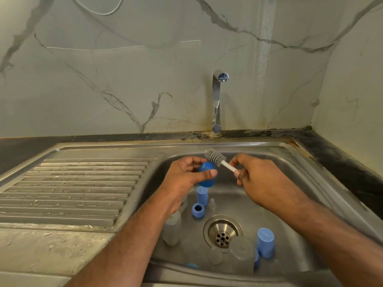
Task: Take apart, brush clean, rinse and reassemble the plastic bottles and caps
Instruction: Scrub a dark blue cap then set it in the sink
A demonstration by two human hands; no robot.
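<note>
My left hand [184,175] grips a blue plastic cap [205,168] above the sink basin. My right hand [255,177] pinches the white handle of a grey bottle brush [215,157]; its bristle head is just above and behind the cap. Down in the basin lie more parts: a blue cap [202,195] standing upright, a blue ring with a hole [198,210], a small clear nipple [212,205], a translucent bottle [172,228] partly behind my left forearm, another blue cap [265,242], and a clear bottle [242,253] on its side at the front.
The steel sink [294,162] has a round drain [222,235] at its middle and a ribbed draining board [72,191] on the left. A chrome tap [217,100] stands behind, with no water seen running. Marble wall behind; dark counter edge [335,158] on the right.
</note>
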